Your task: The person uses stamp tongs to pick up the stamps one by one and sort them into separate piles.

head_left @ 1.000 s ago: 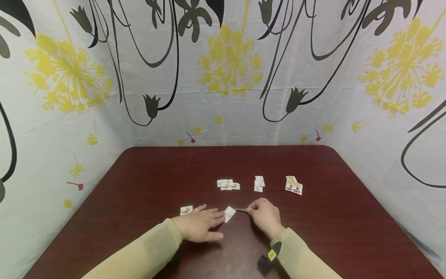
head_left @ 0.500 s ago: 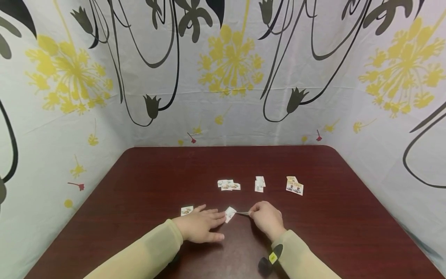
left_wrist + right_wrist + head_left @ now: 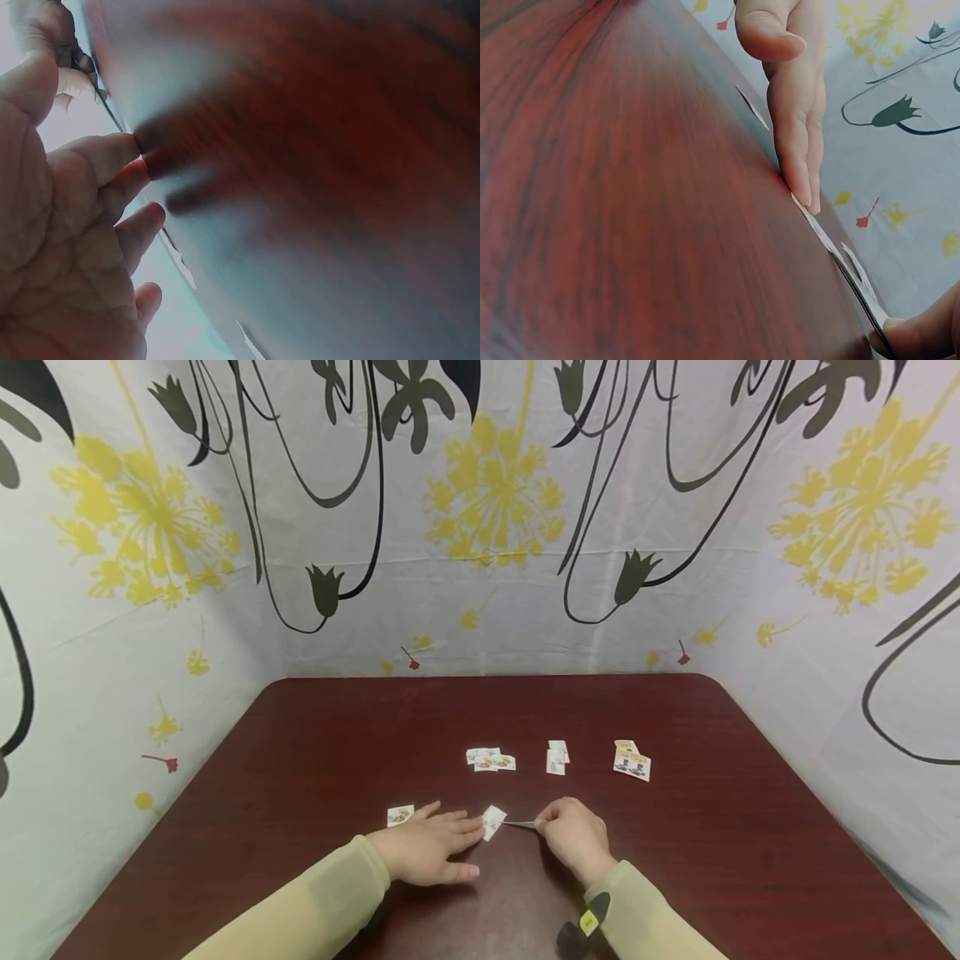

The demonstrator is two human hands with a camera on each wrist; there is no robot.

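Note:
My left hand (image 3: 435, 846) lies low over the table with its fingers extended, also seen palm-side in the left wrist view. Its fingertips touch or nearly touch a small white printed card (image 3: 492, 822), which lies askew. In my right hand (image 3: 576, 835), thumb and fingers pinch the end of a thin strip-like thing (image 3: 519, 824). The strip reaches left to the card's right edge. From the right wrist view, the strip (image 3: 859, 289) is seen nearly edge-on, dark along one side; its kind cannot be told. Another printed card (image 3: 401, 815) is partly hidden behind my left hand.
Farther back on the dark red table (image 3: 337, 727) lie a left group of overlapping cards (image 3: 491, 759), a middle group of cards (image 3: 557, 758) and a right group of cards (image 3: 632, 762). A patterned cloth (image 3: 510, 610) hangs around the table's far side.
My right hand has moved slightly toward the near edge, and the strip's held end has come with it. My left hand and the cards stay in place.

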